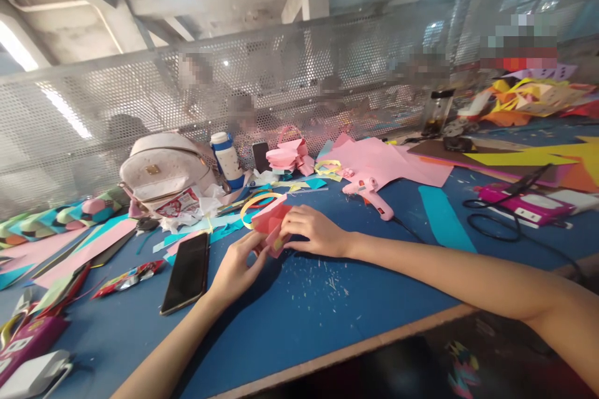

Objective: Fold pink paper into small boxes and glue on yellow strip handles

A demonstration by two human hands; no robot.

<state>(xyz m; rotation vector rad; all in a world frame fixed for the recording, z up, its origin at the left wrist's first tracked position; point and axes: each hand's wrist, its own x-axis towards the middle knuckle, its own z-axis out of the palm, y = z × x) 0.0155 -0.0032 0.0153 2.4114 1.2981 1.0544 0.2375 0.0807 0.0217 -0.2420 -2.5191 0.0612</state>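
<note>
Between both hands is a small folded pink paper piece (270,222), held a little above the blue table. My left hand (241,265) pinches its lower left side. My right hand (311,232) grips it from the right, with fingers bent over the top edge. A small yellowish spot shows on the paper near the right fingertips; I cannot make out what it is. Just behind the paper lies a yellow paper ring (246,215). To the right, beyond the hands, a pink glue gun (372,195) lies on its side. A black phone (186,274) rests left of my left hand.
Behind stand a pale backpack (166,165), a white-and-blue bottle (227,159) and a perforated metal screen (281,68). Pink sheets (397,162) and a blue strip (444,218) lie right. Purple power strips (519,204) with black cables are at both sides. Scissors (19,312) lie left.
</note>
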